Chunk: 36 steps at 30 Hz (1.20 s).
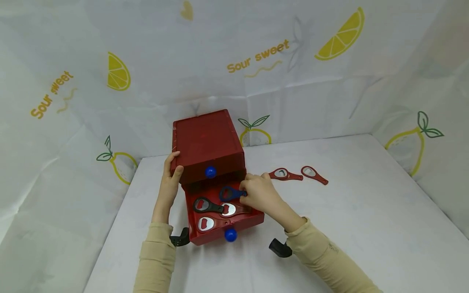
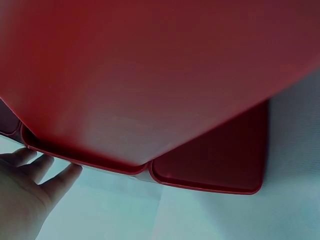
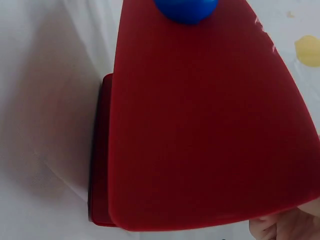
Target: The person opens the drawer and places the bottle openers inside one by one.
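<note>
**Dark-blue, ring-headed bottle opener [image 1: 236, 193] pinched at the drawer**

Right hand [image 1: 261, 193]: fingers and thumb pinch the opener's handle within the pulled-out, smooth red drawer [image 1: 249, 223]; contact with its floor cannot be told. Left hand [image 1: 169, 187]: fingers extended, resting against the glossy, boxy red cabinet [image 1: 205, 140]. In the drawer: one black opener [image 1: 214, 207], two red openers with shiny metal inserts [image 1: 220, 223]. Two similar red ones [image 1: 292, 176] lie flat on the white tabletop [image 1: 366, 224].
</note>
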Available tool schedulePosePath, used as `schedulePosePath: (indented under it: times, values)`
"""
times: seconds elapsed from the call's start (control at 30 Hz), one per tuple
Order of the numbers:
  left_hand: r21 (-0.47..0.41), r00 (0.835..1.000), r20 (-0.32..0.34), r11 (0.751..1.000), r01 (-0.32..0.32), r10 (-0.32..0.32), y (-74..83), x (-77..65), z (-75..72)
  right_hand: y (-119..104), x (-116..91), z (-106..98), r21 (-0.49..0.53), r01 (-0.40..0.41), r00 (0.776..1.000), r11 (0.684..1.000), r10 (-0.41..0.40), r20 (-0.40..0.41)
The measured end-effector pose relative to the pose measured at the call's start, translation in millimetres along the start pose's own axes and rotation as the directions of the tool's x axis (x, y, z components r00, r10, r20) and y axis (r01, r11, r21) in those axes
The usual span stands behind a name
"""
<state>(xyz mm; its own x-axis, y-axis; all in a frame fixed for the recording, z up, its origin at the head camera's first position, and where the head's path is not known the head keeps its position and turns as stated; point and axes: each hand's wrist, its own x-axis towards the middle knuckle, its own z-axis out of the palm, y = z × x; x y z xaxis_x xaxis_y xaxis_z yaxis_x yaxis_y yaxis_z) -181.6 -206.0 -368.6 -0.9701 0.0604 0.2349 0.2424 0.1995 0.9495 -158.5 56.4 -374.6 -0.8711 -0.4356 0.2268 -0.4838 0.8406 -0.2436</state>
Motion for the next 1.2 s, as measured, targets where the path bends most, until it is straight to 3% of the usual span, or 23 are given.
schedulePosePath:
  times: [0.3,0.57,1.0,1.2]
  values:
    - [-0.004,1.0,-0.004,1.0,-0.008,0.008,0.4,0.7,0.2,2.8,0.0,7.7,-0.081,0.044,0.997,0.996,-0.049,-0.065]
    - [-0.011,1.0,-0.002,1.0,-0.008,0.008,0.3,1.2,0.7,4.2,-1.4,9.8,-0.075,0.04,0.997,0.996,-0.045,-0.065]
    - [-0.012,1.0,-0.003,1.0,-0.004,0.004,-0.3,-0.1,0.4,4.4,-3.7,8.8,0.075,-0.001,0.999,0.997,0.004,-0.042]
    - [-0.012,1.0,0.005,1.0,-0.002,0.002,-1.4,0.8,0.0,5.5,-7.5,6.9,0.144,0.001,0.997,0.99,0.009,-0.071]
